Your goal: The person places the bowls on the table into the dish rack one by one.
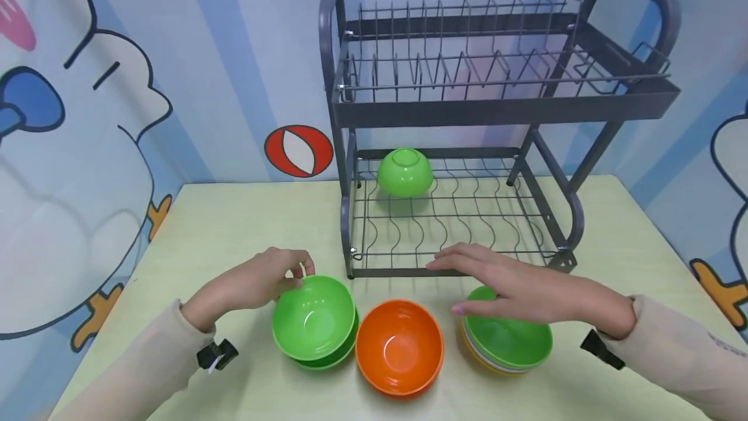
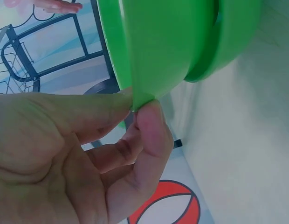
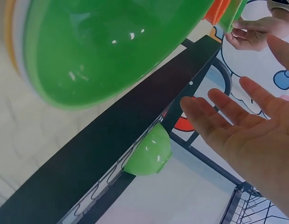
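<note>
Lower rack tier (image 1: 403,273) is left open at front; descent from above is barred by upper tier (image 1: 491,112). Left rear is occupied by upturned green bowl (image 1: 405,175); room is left to its right. Orange bowl (image 1: 400,348) and right-hand bowl stack (image 1: 514,344) are parted by narrow gap; stack is overhung by right hand (image 1: 514,284).

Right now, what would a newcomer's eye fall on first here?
Probably the orange bowl, bright at the front of the table. Next, the dark rack behind it, with an upside-down green bowl on its lower tier. Then the left hand, pinching another green bowl by its rim, left of the orange one.
</note>
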Motion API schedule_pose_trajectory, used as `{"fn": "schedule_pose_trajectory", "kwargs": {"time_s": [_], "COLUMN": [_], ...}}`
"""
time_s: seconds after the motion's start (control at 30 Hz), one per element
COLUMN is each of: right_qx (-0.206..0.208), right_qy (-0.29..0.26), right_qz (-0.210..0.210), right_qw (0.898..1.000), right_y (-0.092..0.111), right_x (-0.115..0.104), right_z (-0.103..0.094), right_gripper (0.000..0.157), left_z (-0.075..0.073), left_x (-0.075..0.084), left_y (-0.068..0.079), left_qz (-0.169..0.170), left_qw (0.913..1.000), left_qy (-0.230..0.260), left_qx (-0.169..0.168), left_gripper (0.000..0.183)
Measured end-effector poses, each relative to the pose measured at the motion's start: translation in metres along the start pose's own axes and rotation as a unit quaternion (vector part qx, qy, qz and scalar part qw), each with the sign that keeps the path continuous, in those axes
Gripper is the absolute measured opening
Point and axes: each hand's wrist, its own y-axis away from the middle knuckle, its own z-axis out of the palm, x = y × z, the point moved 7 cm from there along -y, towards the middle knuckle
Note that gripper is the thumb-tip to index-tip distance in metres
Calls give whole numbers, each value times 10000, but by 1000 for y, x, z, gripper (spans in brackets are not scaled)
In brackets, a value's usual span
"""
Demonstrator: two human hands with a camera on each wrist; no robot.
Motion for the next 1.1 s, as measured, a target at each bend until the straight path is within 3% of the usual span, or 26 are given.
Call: {"fn": "schedule_pose_trajectory", "kwargs": {"time_s": [0.37,0.77,0.93,1.1], "right_qx": [190,245,205,130], "right_qy": [-888,-2054,-2712,-3541], "right_qz": [273,471,432,707], "right_qw": [9955,9772,9613,9324], "right_y": [-2,-11,-15,-21], "right_x": [9,9,6,4], "right_z": [-5,-4,-3,2], "right_gripper": [54,45,46,49], "left_z": [-19,-31,-33,-32], "left_x": [30,58,69,78], "left_y": [9,12,12,10], "left_qz": [253,641,798,936], "left_qw": [9994,9966,9954,9946], "left_qy": [-221,-459,-447,-343], "left_qx": [73,253,297,273], "left_gripper": [14,17,17,18]}}
